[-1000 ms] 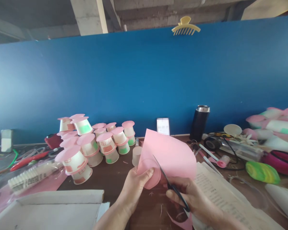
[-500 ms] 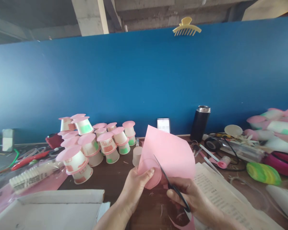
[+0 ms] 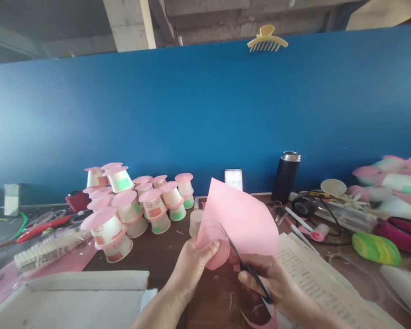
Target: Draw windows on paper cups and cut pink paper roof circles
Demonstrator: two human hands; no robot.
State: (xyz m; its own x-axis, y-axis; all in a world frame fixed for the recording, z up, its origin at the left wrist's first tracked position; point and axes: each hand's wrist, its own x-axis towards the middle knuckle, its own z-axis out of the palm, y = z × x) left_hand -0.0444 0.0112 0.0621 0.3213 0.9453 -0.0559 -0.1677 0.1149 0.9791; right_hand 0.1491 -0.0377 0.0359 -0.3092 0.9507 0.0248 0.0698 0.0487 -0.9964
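Observation:
A sheet of pink paper (image 3: 245, 219) is held up in front of me, with a round outline at its lower left corner. My left hand (image 3: 200, 260) pinches that corner, thumb on the round part. Scissors (image 3: 255, 276) with black handles are in my right hand (image 3: 270, 278), fingers through and around the handles. Their blades lie at the paper, along the right side of the outline. A curved pink paper offcut (image 3: 262, 322) lies below my right hand. Behind the sheet's left edge stands a small paper cup (image 3: 195, 223), partly covered.
Stacked paper cups with pink tops (image 3: 109, 228) stand at the left. A white box (image 3: 71, 297) lies front left. On the right are a printed sheet (image 3: 315, 278), a black flask (image 3: 286, 178) and a green-yellow object (image 3: 376, 248). A blue partition (image 3: 192, 114) rises behind.
Almost nothing differs. The view has shifted very slightly, and both hands, the scissors and the pink paper keep nearly the same place.

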